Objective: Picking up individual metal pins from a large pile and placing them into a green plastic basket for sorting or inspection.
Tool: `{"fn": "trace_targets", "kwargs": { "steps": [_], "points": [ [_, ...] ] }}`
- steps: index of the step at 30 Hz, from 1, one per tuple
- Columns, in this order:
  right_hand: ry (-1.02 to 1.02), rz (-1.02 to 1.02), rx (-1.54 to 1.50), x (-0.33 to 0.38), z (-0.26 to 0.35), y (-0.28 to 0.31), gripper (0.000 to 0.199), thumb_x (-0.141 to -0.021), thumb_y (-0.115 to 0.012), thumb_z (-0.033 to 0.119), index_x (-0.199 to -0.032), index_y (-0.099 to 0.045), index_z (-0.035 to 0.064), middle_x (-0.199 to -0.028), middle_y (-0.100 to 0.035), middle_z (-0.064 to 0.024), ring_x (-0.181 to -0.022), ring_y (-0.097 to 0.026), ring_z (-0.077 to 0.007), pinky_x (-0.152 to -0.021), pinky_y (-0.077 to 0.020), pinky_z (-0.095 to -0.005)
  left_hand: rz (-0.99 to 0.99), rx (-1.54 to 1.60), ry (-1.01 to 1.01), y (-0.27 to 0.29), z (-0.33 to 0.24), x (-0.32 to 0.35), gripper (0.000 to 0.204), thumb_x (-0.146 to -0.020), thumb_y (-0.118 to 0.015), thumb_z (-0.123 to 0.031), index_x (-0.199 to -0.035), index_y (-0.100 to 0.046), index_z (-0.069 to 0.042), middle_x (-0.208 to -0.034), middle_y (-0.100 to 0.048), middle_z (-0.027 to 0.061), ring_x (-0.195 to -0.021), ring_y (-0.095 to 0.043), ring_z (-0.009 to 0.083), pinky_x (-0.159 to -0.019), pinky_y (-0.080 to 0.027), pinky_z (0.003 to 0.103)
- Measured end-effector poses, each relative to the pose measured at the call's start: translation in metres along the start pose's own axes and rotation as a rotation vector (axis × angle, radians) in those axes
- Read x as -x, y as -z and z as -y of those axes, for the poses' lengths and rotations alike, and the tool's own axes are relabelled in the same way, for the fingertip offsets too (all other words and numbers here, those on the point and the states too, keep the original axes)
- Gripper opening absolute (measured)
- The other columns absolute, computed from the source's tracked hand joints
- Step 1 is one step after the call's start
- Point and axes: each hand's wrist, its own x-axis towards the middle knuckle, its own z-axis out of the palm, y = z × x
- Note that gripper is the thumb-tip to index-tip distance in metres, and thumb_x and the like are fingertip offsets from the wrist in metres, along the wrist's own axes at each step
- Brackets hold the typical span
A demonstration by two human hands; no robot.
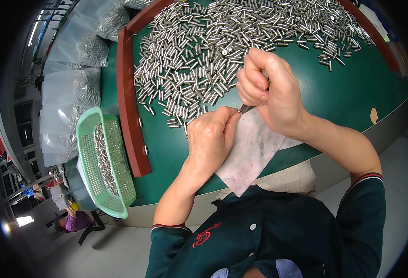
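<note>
My left hand [212, 136] is closed in a pinch at the near side of the pile, on what looks like a small metal pin [239, 111]; only a bright end shows at the fingertips. Curled into a fist, my right hand [274, 88] grips a tool with a dark metal tip [246, 108], its handle hidden by the fingers. That tip meets or nearly meets the pin. Beneath both hands lies a stained, pale cloth [250, 155]. Just beyond them spreads a large heap of short, shiny metal pins [185, 60].
Dark red wooden rails [128, 102] border the green tabletop [324, 97] at left and right. Outside the left rail stands a light green plastic basket [84, 153] holding pins. Several clear bags of pins [89, 88] line the far left. Another person [76, 221] sits in the left background.
</note>
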Motion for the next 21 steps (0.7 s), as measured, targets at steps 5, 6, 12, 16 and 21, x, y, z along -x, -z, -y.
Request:
{"fn": "trace_targets", "kwargs": {
  "steps": [5, 6, 12, 16, 21],
  "points": [
    [0.012, -0.003, 0.011, 0.0, -0.002, 0.0, 0.038, -0.09, -0.029, 0.023, -0.054, -0.028, 0.0118, -0.043, -0.026, 0.0033, -0.039, -0.018, -0.0064, -0.039, -0.0171, -0.0234, -0.003, 0.01, -0.004, -0.001, 0.0, 0.0, 0.009, -0.071, -0.063, -0.004, -0.07, -0.054, -0.003, -0.05, -0.051, 0.0109, -0.044, -0.051, 0.0271, -0.041, -0.038, 0.035],
    [0.015, 0.001, 0.012, 0.0, -0.002, 0.001, 0.038, -0.09, -0.029, 0.023, -0.054, -0.028, 0.0118, -0.043, -0.026, 0.0033, -0.039, -0.018, -0.0064, -0.039, -0.0171, -0.0234, -0.005, 0.012, -0.007, -0.002, 0.0, -0.001, 0.009, -0.071, -0.063, -0.003, -0.069, -0.054, -0.003, -0.049, -0.051, 0.0108, -0.044, -0.051, 0.0271, -0.041, -0.038, 0.035],
    [0.051, 0.028, 0.055, -0.001, -0.005, -0.001, 0.038, -0.09, -0.029, 0.023, -0.054, -0.028, 0.0112, -0.043, -0.026, 0.0031, -0.039, -0.018, -0.0062, -0.04, -0.0175, -0.0233, -0.025, 0.023, -0.034, -0.003, 0.001, 0.0, 0.009, -0.07, -0.063, -0.003, -0.068, -0.054, -0.002, -0.048, -0.049, 0.0117, -0.042, -0.05, 0.0275, -0.04, -0.037, 0.035],
    [0.142, 0.053, 0.124, 0.005, -0.007, -0.008, 0.038, -0.09, -0.03, 0.022, -0.054, -0.028, 0.0099, -0.045, -0.025, 0.0031, -0.042, -0.02, -0.0063, -0.041, -0.0182, -0.0235, -0.049, 0.02, -0.052, -0.005, 0.003, 0.0, 0.012, -0.07, -0.063, -0.002, -0.065, -0.052, -0.002, -0.047, -0.048, 0.012, -0.042, -0.049, 0.0279, -0.04, -0.036, 0.035],
    [0.22, 0.063, 0.234, 0.007, -0.016, -0.011, 0.033, -0.085, -0.039, 0.018, -0.056, -0.031, 0.0048, -0.051, -0.032, 0.0022, -0.048, -0.026, -0.0052, -0.042, -0.0244, -0.0233, -0.051, 0.012, -0.07, -0.004, 0.003, 0.0, 0.016, -0.071, -0.061, -0.002, -0.062, -0.048, -0.002, -0.047, -0.046, 0.012, -0.041, -0.048, 0.0281, -0.039, -0.036, 0.035]
  ]
}}
